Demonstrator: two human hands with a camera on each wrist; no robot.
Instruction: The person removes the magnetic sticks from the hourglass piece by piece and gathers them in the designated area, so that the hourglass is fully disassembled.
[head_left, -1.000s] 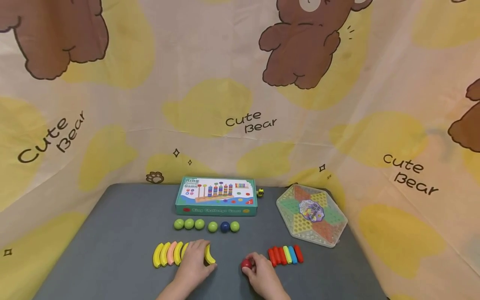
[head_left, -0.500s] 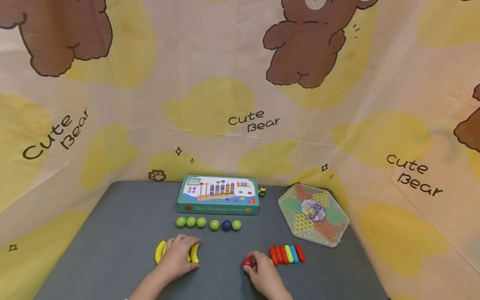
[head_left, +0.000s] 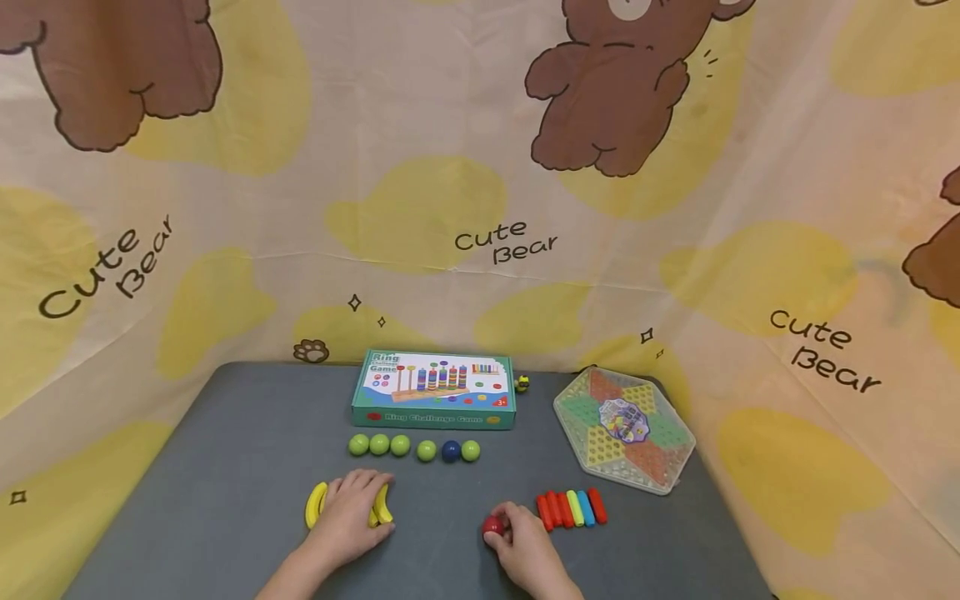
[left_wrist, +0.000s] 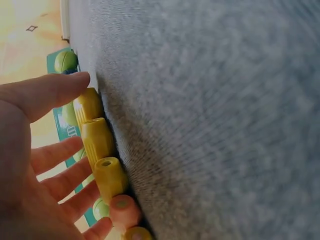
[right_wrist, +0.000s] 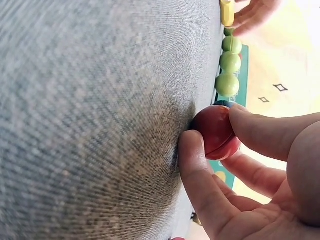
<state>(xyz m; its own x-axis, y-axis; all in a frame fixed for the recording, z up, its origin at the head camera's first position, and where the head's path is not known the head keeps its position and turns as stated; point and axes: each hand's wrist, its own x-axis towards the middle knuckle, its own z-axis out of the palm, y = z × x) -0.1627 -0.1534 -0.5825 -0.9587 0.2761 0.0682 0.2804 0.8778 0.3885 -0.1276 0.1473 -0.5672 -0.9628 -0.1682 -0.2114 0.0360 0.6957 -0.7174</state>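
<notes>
My left hand [head_left: 347, 517] lies over a row of small toy bananas [head_left: 313, 504], covering the middle of it. In the left wrist view the thumb [left_wrist: 62, 92] is at the end yellow banana [left_wrist: 89, 106], and the other fingers spread loosely along the row; a pink banana [left_wrist: 125, 212] shows farther down. The bananas stand close together. My right hand [head_left: 528, 546] pinches a red ball [right_wrist: 215, 131] between thumb and fingers, low at the grey tabletop. Whether the ball touches the cloth is hard to tell.
Green balls [head_left: 379, 444] and one dark blue ball [head_left: 451, 451] line up before a Ring Challenge Game box [head_left: 433, 390]. Red, yellow-green and blue sticks [head_left: 564, 510] lie right of my right hand. A hexagonal game board [head_left: 624, 429] and a small bee figure [head_left: 522, 383] stand farther back.
My left hand has moved left, and the rightmost banana has shifted left with it, closing up the row. My right hand keeps its pinch on the red ball in the same place.
</notes>
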